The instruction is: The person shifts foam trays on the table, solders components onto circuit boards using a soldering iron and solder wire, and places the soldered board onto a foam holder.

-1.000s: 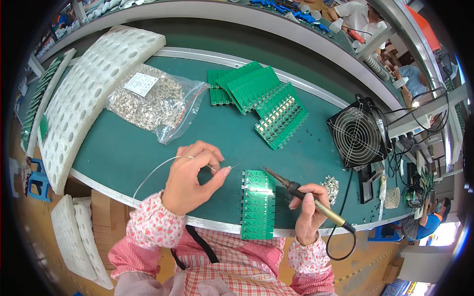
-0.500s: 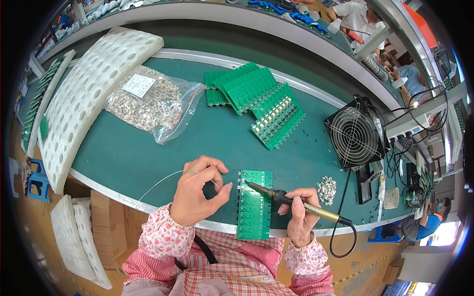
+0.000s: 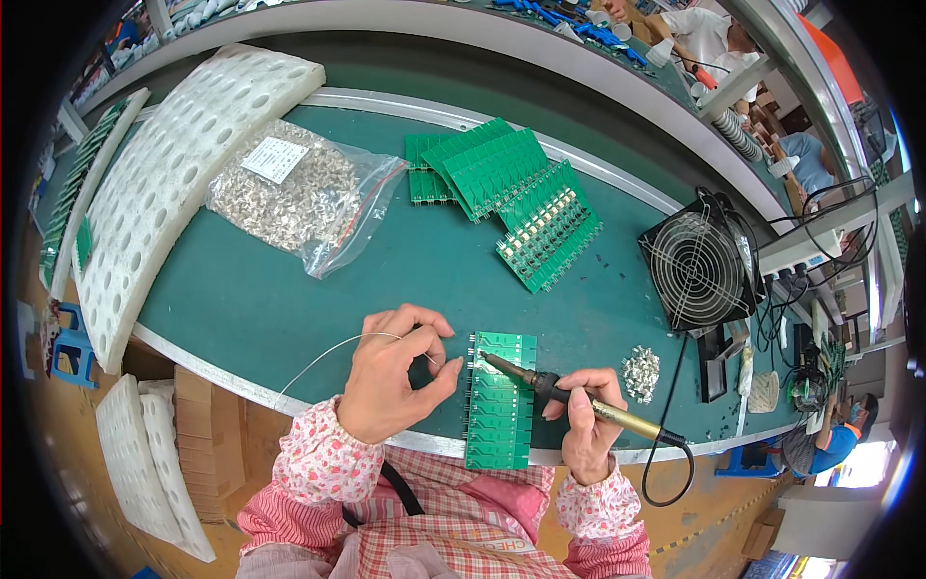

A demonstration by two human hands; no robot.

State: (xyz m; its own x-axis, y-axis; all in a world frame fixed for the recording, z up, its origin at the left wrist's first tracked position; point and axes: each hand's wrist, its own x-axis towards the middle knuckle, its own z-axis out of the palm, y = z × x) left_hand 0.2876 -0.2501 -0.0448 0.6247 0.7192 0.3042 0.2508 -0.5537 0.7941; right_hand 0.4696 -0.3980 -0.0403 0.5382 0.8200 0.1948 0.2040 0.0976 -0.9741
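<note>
**Soldering along the top edge of a green board**

At the far left of the frame lie white foam trays (image 3: 183,164), and just right of them a clear bag of small metal parts (image 3: 299,193) on the green surface (image 3: 270,299). Lower centre, the left hand (image 3: 391,381) has its grip pressed together, thumb and fingers pinching a thin solder wire (image 3: 333,349) whose free end points at the upper left corner of the green circuit board (image 3: 500,400), which lies at the near edge of the surface. To the right, the right hand (image 3: 584,425) is closed around the handle of a soldering iron (image 3: 569,394), its tip touching that same corner. This looks like a joint being soldered (the first of the row, by my reading); the next move calls for feeding wire steadily, then shifting both tip and wire to the neighbouring pad. Further right lie a small heap of metal parts (image 3: 640,372) and a fan (image 3: 696,265); a stack of green boards (image 3: 502,198) sits upper centre.
</note>
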